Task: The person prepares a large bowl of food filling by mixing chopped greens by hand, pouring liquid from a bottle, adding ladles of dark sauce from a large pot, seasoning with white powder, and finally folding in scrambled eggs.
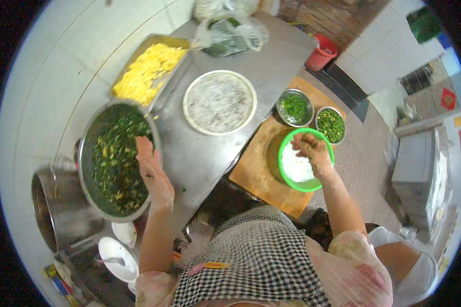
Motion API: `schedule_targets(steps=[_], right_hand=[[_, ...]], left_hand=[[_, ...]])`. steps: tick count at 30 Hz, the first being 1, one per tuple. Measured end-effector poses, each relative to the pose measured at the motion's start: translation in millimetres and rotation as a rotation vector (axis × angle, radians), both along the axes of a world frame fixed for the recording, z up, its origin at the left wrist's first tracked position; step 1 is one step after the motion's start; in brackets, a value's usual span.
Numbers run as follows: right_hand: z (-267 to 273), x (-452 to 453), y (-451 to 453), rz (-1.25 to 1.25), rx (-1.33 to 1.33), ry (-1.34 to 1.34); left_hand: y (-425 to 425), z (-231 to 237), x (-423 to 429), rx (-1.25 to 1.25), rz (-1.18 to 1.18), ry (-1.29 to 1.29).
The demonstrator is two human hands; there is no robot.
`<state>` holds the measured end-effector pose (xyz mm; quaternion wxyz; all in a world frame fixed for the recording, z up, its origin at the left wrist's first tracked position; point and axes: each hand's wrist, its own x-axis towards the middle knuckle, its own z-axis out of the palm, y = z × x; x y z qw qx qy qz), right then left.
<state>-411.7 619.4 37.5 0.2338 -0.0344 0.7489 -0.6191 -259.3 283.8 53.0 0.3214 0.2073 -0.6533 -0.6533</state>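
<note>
My left hand (153, 178) is at the near right side of a large metal bowl (156, 134), fingers extended over its rim and holding nothing I can see. Chopped dark greens mixed with yellow bits (117, 161) fill much of that bowl. Over a green-rimmed basin (282, 169) hovers my right hand (313, 151), its fingers bent, apart and smeared with green bits. White, grainy or shredded food (297, 167) lies in the basin; its exact kind is unclear. Beside the basin stand a metal bowl of chopped greens (295, 108) and another bowl of greens with pale bits (330, 124).
The basin and both small bowls rest on a wooden board (249, 169). A round, pale-rimmed board or tray (219, 103) lies on the steel table (276, 57). Behind are a pan of yellow scrambled egg (150, 73) and a plastic bag (230, 36). A tall metal pot (67, 209) stands left.
</note>
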Motion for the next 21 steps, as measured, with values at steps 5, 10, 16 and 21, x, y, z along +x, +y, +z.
schedule_targets(steps=[5,10,16,21], right_hand=[[-51,25,93,-0.153,0.055,-0.215],[-82,57,143,-0.298,0.149,-0.361],[-106,88,160,-0.383,0.036,-0.426],[-73,88,141,-0.478,0.132,-0.479]], left_hand=[[31,-35,-70,0.506,0.088,-0.148],[48,-41,-121,0.689,-0.086,-0.134],[66,-41,-161,0.716,-0.196,-0.031],[90,-51,-219,0.749,-0.288,0.020]])
